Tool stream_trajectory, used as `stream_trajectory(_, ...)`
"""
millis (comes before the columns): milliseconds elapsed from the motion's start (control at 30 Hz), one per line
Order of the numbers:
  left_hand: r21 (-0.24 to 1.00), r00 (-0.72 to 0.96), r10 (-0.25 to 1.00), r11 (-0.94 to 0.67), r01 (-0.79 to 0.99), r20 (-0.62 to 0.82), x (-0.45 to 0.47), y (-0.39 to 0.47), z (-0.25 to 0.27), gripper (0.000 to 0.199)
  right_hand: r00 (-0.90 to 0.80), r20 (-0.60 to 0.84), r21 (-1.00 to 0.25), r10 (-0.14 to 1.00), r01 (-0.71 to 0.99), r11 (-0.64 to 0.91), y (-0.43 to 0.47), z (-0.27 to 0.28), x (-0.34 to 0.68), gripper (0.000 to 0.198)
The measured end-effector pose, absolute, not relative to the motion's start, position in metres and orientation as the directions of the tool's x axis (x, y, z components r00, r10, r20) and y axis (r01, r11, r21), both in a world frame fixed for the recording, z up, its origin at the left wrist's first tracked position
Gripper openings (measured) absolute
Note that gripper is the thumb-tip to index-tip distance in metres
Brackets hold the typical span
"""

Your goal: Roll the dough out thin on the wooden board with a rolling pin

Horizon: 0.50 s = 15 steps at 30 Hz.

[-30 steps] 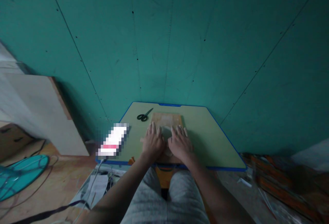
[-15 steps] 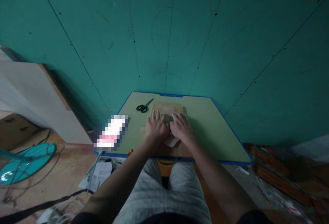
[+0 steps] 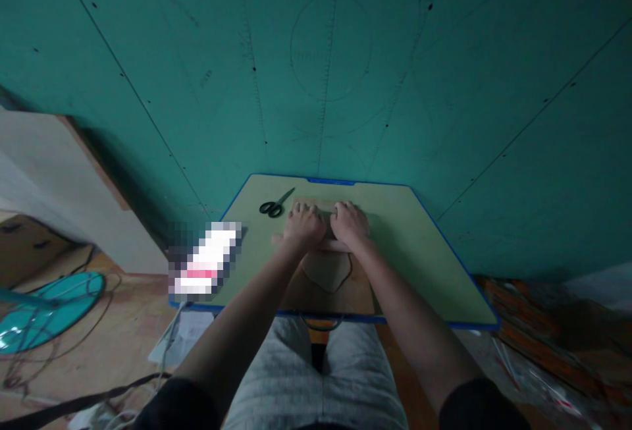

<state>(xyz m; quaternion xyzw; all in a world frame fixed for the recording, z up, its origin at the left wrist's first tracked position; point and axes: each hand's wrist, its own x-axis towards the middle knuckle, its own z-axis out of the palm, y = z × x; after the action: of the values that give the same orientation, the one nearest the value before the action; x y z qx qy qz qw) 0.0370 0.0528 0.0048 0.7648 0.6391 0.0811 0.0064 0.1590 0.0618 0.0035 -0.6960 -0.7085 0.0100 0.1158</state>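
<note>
A pale sheet of dough point(image 3: 326, 272) lies flat on a wooden board point(image 3: 365, 295), its rounded near edge toward my body. Across the dough runs a light rolling pin point(image 3: 334, 245); one end of it sticks out left of my left hand. My left hand point(image 3: 305, 224) bears down on the pin's left part with fingers curled forward. Over its right part, my right hand point(image 3: 350, 222) is closed the same way, a small gap from the left. The hands hide much of the pin and the dough's far part.
Black-handled scissors point(image 3: 277, 204) lie beyond my left hand on the blue-edged table point(image 3: 419, 252). A lit, pixelated screen point(image 3: 210, 259) sits at the table's left edge, a cable hanging below. A green wall point(image 3: 316, 87) rises behind. A turquoise round stool point(image 3: 54, 311) stands left.
Both hands have shifted a little away from my body, and their fingers are more curled. More of the rolling pin and of the dough's near part now shows.
</note>
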Motion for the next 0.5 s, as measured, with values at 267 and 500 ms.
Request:
stream_trajectory(267,0.146,0.164,0.971,-0.19,0.971,0.172,0.043,0.091,-0.003,0.037,0.019,0.137,-0.155,0.99,0.988,0.002,0.096,-0.001,0.162,0.03)
stream_trajectory(500,0.174,0.127,0.982,-0.15,0.973,0.14,0.048,0.121,-0.011,0.037,0.004,0.255,-0.126,0.967,0.992,0.03,0.125,-0.001,0.164,0.028)
